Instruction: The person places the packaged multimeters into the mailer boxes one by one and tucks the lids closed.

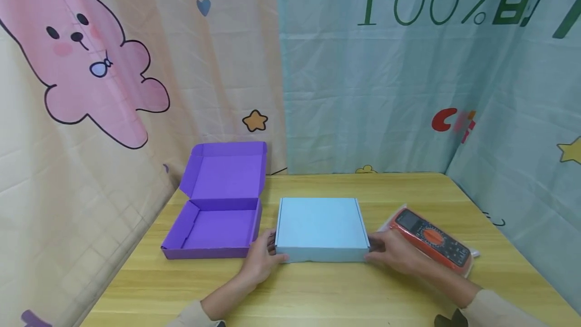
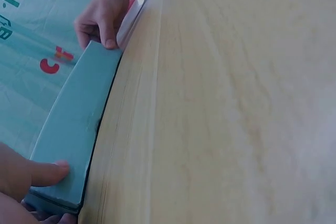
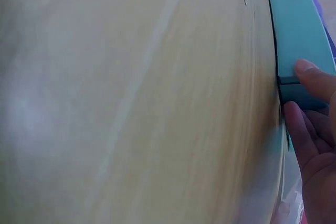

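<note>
A closed light blue cardboard box (image 1: 320, 223) lies flat on the table, its lid down. My left hand (image 1: 259, 259) holds its left front corner, with the thumb on the front face and the other fingers along the side. At the opposite corner, my right hand (image 1: 394, 251) grips the box the same way; the right wrist view shows its thumb (image 3: 312, 77) on the front panel (image 3: 294, 30). Left of it stands an open purple box (image 1: 227, 228) with its lid raised. Some of my fingertips are hidden behind the blue box's sides.
An orange and black multimeter (image 1: 433, 238) in a clear plastic bag lies at the right, close behind my right forearm. The wooden table (image 1: 317, 296) ends against printed curtains (image 1: 354, 90) at the back and sides.
</note>
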The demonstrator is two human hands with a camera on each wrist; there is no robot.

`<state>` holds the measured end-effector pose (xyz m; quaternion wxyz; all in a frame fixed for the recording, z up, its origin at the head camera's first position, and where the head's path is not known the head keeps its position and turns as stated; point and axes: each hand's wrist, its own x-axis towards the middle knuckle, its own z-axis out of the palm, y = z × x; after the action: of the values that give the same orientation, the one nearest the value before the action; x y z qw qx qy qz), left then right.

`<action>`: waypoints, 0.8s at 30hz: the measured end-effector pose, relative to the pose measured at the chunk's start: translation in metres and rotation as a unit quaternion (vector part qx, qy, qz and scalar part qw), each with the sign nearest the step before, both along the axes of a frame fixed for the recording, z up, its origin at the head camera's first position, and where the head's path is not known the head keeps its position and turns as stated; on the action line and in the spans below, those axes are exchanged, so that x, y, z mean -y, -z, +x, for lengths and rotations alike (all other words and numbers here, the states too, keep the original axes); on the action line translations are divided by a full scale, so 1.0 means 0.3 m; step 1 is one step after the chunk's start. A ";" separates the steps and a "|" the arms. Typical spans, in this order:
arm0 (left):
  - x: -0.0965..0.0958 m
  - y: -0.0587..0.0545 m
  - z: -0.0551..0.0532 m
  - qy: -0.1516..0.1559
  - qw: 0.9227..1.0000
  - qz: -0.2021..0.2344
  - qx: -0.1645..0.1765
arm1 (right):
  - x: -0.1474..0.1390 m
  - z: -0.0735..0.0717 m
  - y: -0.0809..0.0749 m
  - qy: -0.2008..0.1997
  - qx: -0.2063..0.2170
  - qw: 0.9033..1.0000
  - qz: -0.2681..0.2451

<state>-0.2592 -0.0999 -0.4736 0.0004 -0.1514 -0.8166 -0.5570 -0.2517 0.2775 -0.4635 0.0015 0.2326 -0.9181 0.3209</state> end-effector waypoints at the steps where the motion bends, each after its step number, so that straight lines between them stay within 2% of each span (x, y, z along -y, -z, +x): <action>1: -0.003 -0.002 0.001 -0.002 1.000 -0.004 -0.009 | 0.000 -0.001 0.000 0.002 -0.003 1.000 0.001; 9: -0.018 -0.010 -0.005 -0.009 0.999 -0.010 -0.037 | -0.008 -0.006 -0.011 0.011 -0.022 1.000 0.011; 13: -0.017 -0.011 -0.005 -0.009 0.999 -0.009 -0.035 | -0.011 -0.013 -0.010 0.014 -0.004 1.000 0.012; 19: -0.028 -0.013 -0.017 -0.015 0.999 -0.012 -0.033 | -0.008 -0.034 -0.008 0.047 0.039 0.998 0.000; 24: -0.062 -0.013 -0.035 -0.037 0.999 -0.009 -0.020 | 0.007 -0.036 -0.003 0.072 0.021 0.997 0.004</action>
<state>-0.2697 -0.0814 -0.4697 0.0359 -0.1324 -0.8266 -0.5458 -0.2627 0.2755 -0.4625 0.0045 0.1597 -0.9336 0.3207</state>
